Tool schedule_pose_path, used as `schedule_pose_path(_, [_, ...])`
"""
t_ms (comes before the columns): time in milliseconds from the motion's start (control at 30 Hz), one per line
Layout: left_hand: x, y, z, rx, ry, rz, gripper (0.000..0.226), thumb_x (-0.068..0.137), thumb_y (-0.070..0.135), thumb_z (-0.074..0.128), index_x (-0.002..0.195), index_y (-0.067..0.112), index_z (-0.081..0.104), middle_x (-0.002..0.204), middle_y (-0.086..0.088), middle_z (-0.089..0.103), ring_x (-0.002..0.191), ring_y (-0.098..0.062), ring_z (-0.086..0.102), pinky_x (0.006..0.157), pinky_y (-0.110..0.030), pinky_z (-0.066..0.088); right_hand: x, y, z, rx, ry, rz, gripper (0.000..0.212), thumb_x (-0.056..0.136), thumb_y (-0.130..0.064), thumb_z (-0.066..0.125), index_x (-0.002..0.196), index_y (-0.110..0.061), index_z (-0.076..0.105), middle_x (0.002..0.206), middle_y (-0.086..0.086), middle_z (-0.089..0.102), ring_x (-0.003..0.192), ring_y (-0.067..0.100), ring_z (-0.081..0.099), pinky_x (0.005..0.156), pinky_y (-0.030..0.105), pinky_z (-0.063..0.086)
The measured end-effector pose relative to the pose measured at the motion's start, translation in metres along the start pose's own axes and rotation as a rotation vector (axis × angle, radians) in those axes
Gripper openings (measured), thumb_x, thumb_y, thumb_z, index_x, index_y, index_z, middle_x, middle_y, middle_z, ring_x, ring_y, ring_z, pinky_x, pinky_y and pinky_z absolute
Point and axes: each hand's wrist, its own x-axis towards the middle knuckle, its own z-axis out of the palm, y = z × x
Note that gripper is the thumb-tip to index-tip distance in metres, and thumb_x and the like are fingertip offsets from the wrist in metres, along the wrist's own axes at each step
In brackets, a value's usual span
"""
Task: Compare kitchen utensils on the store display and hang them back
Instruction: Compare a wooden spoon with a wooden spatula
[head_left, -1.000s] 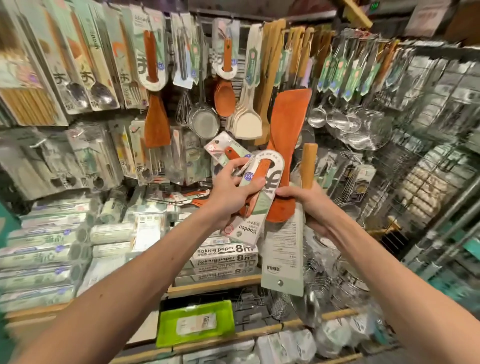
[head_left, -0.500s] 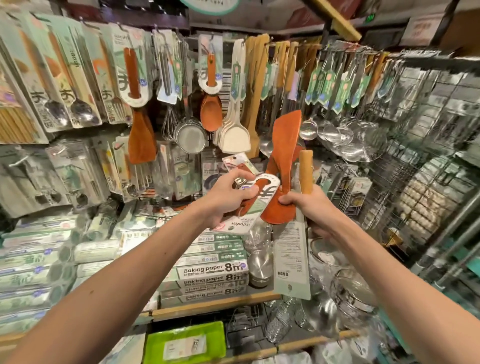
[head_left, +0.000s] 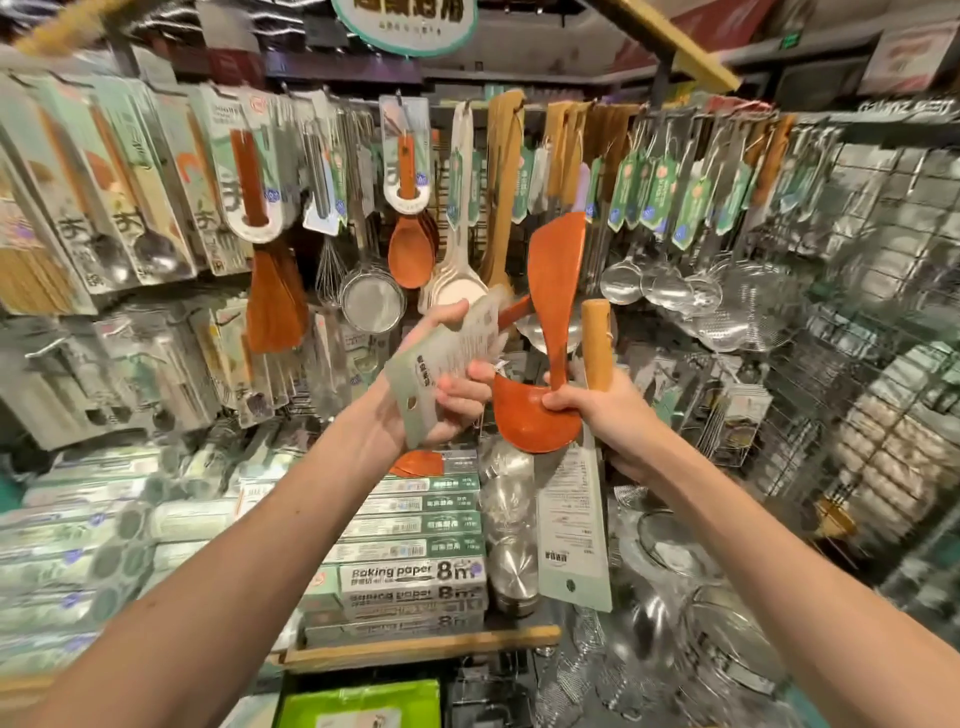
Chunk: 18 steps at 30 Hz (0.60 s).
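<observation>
My left hand (head_left: 452, 395) grips a carded utensil (head_left: 447, 358). The pale card's printed back faces me, and a reddish wooden handle (head_left: 514, 312) sticks out up and to the right. My right hand (head_left: 602, 415) holds two utensils together. One is a reddish-brown wooden spatula (head_left: 556, 280) that stands upright. The other has a pale wooden handle (head_left: 596, 343), and its long label card (head_left: 571, 525) hangs down below my fist. Both hands are close together in front of the hanging display.
Rows of carded spoons, spatulas (head_left: 272, 306), strainers (head_left: 371, 301) and ladles (head_left: 660, 286) hang on hooks behind my hands. Baking paper boxes (head_left: 410, 571) are stacked on a wooden shelf below. A wire grid rack (head_left: 872, 322) fills the right side, and a green box (head_left: 358, 704) lies at the bottom.
My left hand has turned the carded utensil over, so the card's back now faces me and it sits higher. My right hand keeps hold of its two utensils.
</observation>
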Motion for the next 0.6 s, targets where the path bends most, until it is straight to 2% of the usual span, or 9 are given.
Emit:
schedule_pose_path(67, [0.002,0.006,0.002,-0.081,0.061,0.094,0.058,0.066,0.046,0.076,0.100,0.009,0.047,0.073,-0.004,0.045,0.043,-0.011,0.043,0.030,-0.018,0.037,0.002,-0.001,0.001,0.003,-0.026,-0.013,0.013,0.083,0.002,0.069,0.093,-0.005,0.064,0.087,0.010,0.072,0.077,0.018,0.069,0.075,0.029,0.059])
schedule_pose_path(133, [0.004,0.014,0.002,-0.099,0.239,0.207,0.057,0.072,0.052,0.062,0.105,0.010,0.045,0.081,-0.006,0.046,0.053,-0.012,0.040,0.035,-0.017,0.037,0.004,-0.002,-0.001,0.008,-0.041,-0.004,0.014,0.083,0.002,0.069,0.091,-0.006,0.062,0.083,0.008,0.069,0.072,0.016,0.067,0.069,0.027,0.058])
schedule_pose_path(233, [-0.002,0.022,0.000,-0.036,0.431,0.295,0.044,0.085,0.052,0.056,0.097,0.010,0.052,0.087,-0.008,0.048,0.062,-0.014,0.041,0.041,-0.017,0.039,0.009,-0.007,-0.006,0.022,-0.044,-0.017,0.012,0.082,0.003,0.068,0.091,-0.003,0.063,0.086,0.013,0.067,0.080,0.023,0.063,0.080,0.037,0.056])
schedule_pose_path(300, [-0.009,0.020,-0.001,0.065,0.518,0.300,0.042,0.091,0.051,0.057,0.095,0.010,0.055,0.082,-0.006,0.051,0.060,-0.013,0.042,0.042,-0.017,0.041,0.015,-0.011,-0.009,0.047,-0.035,-0.025,0.016,0.082,0.004,0.068,0.098,0.006,0.064,0.088,0.016,0.064,0.082,0.027,0.060,0.084,0.042,0.052])
schedule_pose_path(367, [-0.015,0.015,-0.002,0.170,0.600,0.288,0.042,0.093,0.051,0.062,0.099,0.010,0.060,0.069,-0.001,0.050,0.050,-0.009,0.042,0.039,-0.016,0.038,0.019,-0.015,-0.007,0.081,-0.049,-0.024,0.026,0.082,0.005,0.067,0.105,0.013,0.061,0.086,0.015,0.064,0.081,0.026,0.060,0.079,0.038,0.051])
schedule_pose_path(433, [-0.021,0.011,-0.004,0.280,0.718,0.323,0.039,0.094,0.044,0.063,0.112,0.010,0.060,0.067,-0.002,0.053,0.042,-0.006,0.040,0.034,-0.015,0.035,0.022,-0.015,-0.004,0.063,-0.091,-0.035,0.016,0.081,0.004,0.068,0.096,0.003,0.066,0.076,0.005,0.069,0.075,0.021,0.064,0.073,0.032,0.053])
schedule_pose_path(500, [-0.031,0.010,-0.010,0.360,0.811,0.352,0.035,0.098,0.030,0.060,0.128,0.011,0.054,0.087,-0.010,0.061,0.044,-0.007,0.045,0.035,-0.017,0.040,0.022,-0.017,0.004,0.034,-0.145,-0.048,0.011,0.081,0.003,0.068,0.086,-0.006,0.065,0.067,-0.003,0.068,0.065,0.013,0.064,0.061,0.023,0.054])
schedule_pose_path(533, [-0.037,0.009,-0.012,0.380,0.823,0.355,0.032,0.100,0.023,0.057,0.129,0.011,0.055,0.094,-0.012,0.063,0.045,-0.008,0.049,0.037,-0.017,0.042,0.022,-0.018,0.008,0.027,-0.169,-0.049,0.011,0.082,0.003,0.068,0.086,-0.006,0.064,0.068,-0.001,0.068,0.062,0.011,0.063,0.057,0.021,0.052])
schedule_pose_path(600, [-0.049,0.007,-0.015,0.419,0.833,0.350,0.026,0.102,0.015,0.052,0.126,0.009,0.060,0.093,-0.010,0.067,0.049,-0.008,0.059,0.042,-0.018,0.047,0.024,-0.020,0.018,0.022,-0.199,-0.051,0.012,0.082,0.002,0.067,0.089,-0.006,0.063,0.074,0.005,0.066,0.061,0.010,0.061,0.054,0.020,0.051])
